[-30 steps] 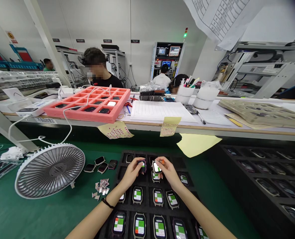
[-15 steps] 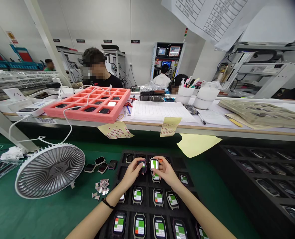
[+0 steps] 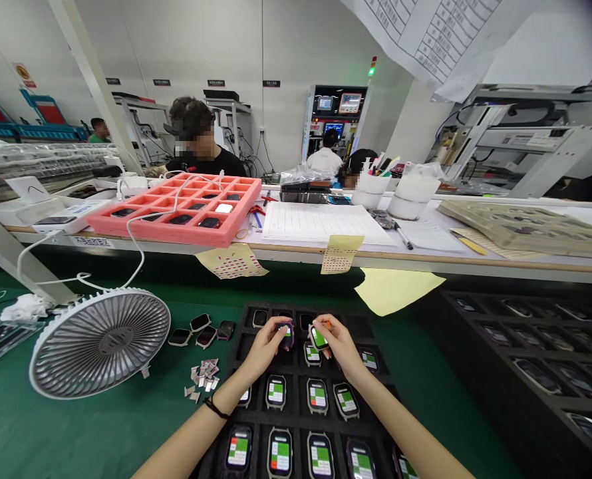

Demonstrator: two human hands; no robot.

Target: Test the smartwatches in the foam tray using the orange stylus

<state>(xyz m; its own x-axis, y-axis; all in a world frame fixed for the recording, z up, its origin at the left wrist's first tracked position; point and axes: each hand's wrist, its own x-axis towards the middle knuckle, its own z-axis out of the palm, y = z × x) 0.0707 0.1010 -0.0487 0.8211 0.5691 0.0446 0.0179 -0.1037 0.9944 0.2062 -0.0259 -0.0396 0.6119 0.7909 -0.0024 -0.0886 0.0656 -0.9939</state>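
A smartwatch (image 3: 318,338) is gripped between the closed fingers (image 3: 327,330) of the right hand (image 3: 340,349), tilted above a black foam tray (image 3: 296,414). A second smartwatch (image 3: 287,332) is pinched by the left hand (image 3: 265,349) just over the same tray, where further watches (image 3: 276,391) sit in rows of cells. Beside the tray, loose watch bodies (image 3: 201,330) and a desk fan (image 3: 100,344) lie on a green mat (image 3: 76,432).

A slotted foam tray (image 3: 253,399) holds rows of smartwatches (image 3: 276,391); a round plastic desk fan (image 3: 100,344) lies left, a long workbench (image 3: 475,263) behind, and what appears to be a second slotted tray (image 3: 525,332) right.
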